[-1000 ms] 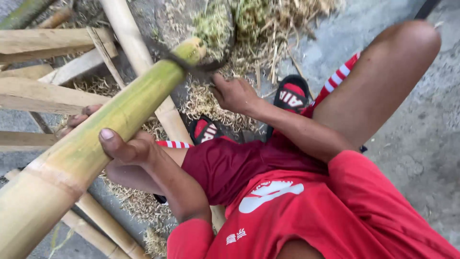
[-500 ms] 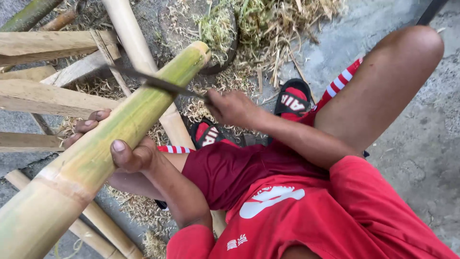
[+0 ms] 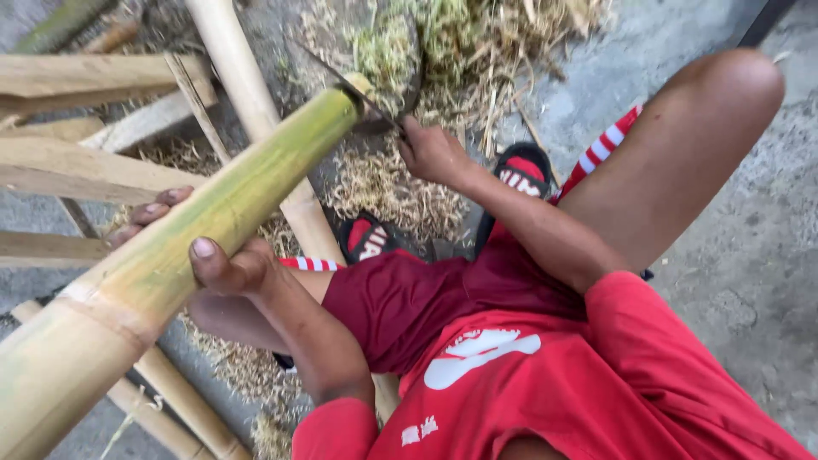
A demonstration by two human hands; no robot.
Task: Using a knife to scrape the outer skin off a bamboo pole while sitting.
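A thick green-yellow bamboo pole [image 3: 213, 221] slants from the lower left up toward the middle. My left hand [image 3: 204, 255] is wrapped around it from below, thumb on top. My right hand [image 3: 430, 153] grips the handle of a dark-bladed knife [image 3: 341, 77]. The blade lies across the pole's far end. I sit low with knees bent, in a red shirt and dark red shorts, feet in black-and-red sandals [image 3: 366, 238].
Pale split bamboo slats [image 3: 85, 166] and another pale pole [image 3: 247, 94] lie at the left and behind. Dry shavings and fibres [image 3: 383, 187] cover the ground between my feet. Grey concrete [image 3: 750, 255] lies to the right.
The knife went from the pole's tip down along its upper side, then returned to the tip. My left hand kept its hold on the pole.
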